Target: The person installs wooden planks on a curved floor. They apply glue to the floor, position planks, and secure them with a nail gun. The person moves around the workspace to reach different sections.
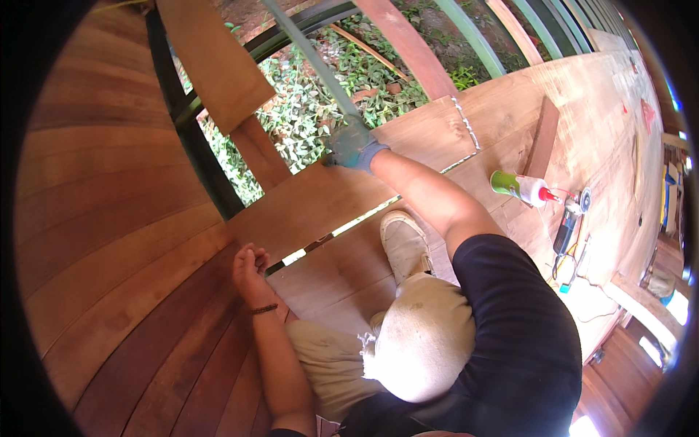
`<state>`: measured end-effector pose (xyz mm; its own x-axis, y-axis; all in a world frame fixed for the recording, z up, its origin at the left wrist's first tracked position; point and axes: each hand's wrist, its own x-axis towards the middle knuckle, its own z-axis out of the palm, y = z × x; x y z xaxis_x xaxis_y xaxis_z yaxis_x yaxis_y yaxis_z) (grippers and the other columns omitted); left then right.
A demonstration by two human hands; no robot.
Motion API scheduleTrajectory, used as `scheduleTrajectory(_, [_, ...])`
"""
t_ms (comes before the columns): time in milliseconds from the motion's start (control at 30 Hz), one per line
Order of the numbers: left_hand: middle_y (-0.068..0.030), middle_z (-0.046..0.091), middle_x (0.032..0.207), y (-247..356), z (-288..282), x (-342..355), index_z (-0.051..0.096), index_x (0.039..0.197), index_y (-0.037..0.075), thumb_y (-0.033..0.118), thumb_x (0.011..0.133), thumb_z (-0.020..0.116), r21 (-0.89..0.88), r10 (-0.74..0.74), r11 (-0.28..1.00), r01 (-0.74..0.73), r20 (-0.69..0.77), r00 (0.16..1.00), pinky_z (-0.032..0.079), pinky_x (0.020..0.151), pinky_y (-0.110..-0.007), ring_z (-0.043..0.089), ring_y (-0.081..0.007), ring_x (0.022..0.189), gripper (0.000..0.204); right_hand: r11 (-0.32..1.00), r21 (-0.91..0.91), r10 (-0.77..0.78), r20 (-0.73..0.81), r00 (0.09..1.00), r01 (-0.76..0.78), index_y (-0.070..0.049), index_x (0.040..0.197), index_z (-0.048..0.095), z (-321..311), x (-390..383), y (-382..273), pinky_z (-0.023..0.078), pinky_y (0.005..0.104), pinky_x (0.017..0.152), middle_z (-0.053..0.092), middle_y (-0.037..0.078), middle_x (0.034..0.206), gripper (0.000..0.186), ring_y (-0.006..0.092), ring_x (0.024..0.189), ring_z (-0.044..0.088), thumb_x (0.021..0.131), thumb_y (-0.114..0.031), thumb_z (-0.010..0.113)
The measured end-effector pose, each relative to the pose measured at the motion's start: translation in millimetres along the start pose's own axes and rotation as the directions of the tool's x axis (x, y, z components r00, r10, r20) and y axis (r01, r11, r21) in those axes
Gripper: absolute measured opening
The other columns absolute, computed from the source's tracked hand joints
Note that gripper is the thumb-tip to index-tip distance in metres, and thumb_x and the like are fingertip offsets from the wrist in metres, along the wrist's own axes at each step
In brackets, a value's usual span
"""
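A long brown wooden floorboard [291,204] lies across the joists, with a narrow gap between it and the laid boards [342,269] nearer me. My right hand [353,148], in a grey-green work glove, is closed over the far edge of this board; its fingertips are partly hidden. Beside the board's left end, close to the plank wall, is my bare left hand [251,277]. Its fingers are loosely bent and slightly apart, with nothing visible in them. White glue beads [467,125] run along the seam at the board's right end.
Beyond the board, open joists [473,36] span ground with green plants [298,109]. A loose plank [215,65] lies over the frame at far left. To the right are a green-and-white glue bottle [518,187] with red nozzle, an angle grinder [570,218] and a wood offcut [542,137].
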<state>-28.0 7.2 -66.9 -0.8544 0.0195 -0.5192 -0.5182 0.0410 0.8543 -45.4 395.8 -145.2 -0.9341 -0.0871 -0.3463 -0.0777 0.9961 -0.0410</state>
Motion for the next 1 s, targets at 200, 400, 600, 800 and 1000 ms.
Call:
scheduleTrajectory(200, [-0.0170, 0.069, 0.116, -46, -2, 68, 0.062, 0.126, -0.002, 0.019, 0.096, 0.070, 0.703, 0.196, 0.668, -0.242, 0.147, 0.969, 0.050, 0.101, -0.040, 0.065, -0.0309, 0.113, 0.038, 0.982, 0.128, 0.150, -0.074, 0.986, -0.139, -0.016, 0.108, 0.078, 20, -21, 3, 0.026, 0.0682, 0.107, 0.077, 0.005, 0.101, 0.039, 0.0283, 0.108, 0.067, 0.102, -0.043, 0.049])
scheduleTrajectory(400, [-0.0261, 0.048, 0.150, -29, 15, 122, 0.048, 0.144, -0.003, 0.028, 0.091, 0.075, 0.869, 0.235, 0.100, -0.485, 0.453, 0.860, 0.036, 0.118, -0.049, 0.044, -0.0420, 0.140, 0.068, 0.953, 0.292, 0.097, -0.034, 0.995, -0.083, -0.021, 0.135, 0.066, 30, -24, 17, 0.017, 0.0611, 0.120, 0.072, 0.003, 0.123, 0.046, 0.0317, 0.127, 0.058, 0.103, -0.047, 0.047])
scheduleTrajectory(600, [-0.0274, 0.045, 0.154, -6, 61, 155, 0.048, 0.147, -0.004, 0.041, 0.090, 0.077, 0.870, -0.001, -0.045, -0.491, 0.491, 0.871, 0.032, 0.122, -0.046, 0.038, -0.0398, 0.147, 0.078, 0.951, 0.279, 0.206, -0.240, 0.949, -0.135, -0.018, 0.153, 0.048, 42, -47, 25, 0.008, 0.0600, 0.126, 0.047, 0.006, 0.157, 0.058, 0.0333, 0.152, 0.030, 0.103, -0.047, 0.047])
scheduleTrajectory(800, [-0.0265, 0.059, 0.140, -6, 80, 164, 0.056, 0.138, -0.005, 0.060, 0.086, 0.075, 0.926, -0.169, -0.048, -0.374, 0.362, 0.917, 0.043, 0.112, -0.046, 0.054, -0.0421, 0.132, 0.085, 0.787, 0.422, 0.527, -0.082, 0.846, -0.449, -0.016, 0.159, 0.038, 40, -93, 53, 0.005, 0.0654, 0.125, 0.034, 0.011, 0.166, 0.086, 0.0363, 0.156, 0.021, 0.093, -0.068, 0.052])
scheduleTrajectory(1000, [-0.0272, 0.063, 0.134, -16, 80, 162, 0.058, 0.137, -0.006, 0.059, 0.083, 0.079, 0.948, -0.185, 0.099, -0.302, 0.316, 0.931, 0.049, 0.106, -0.045, 0.061, -0.0410, 0.125, 0.087, 0.817, 0.366, 0.498, -0.058, 0.865, -0.446, -0.023, 0.159, 0.041, 34, -97, 71, 0.001, 0.0710, 0.122, 0.036, 0.006, 0.166, 0.089, 0.0318, 0.157, 0.021, 0.089, -0.076, 0.050])
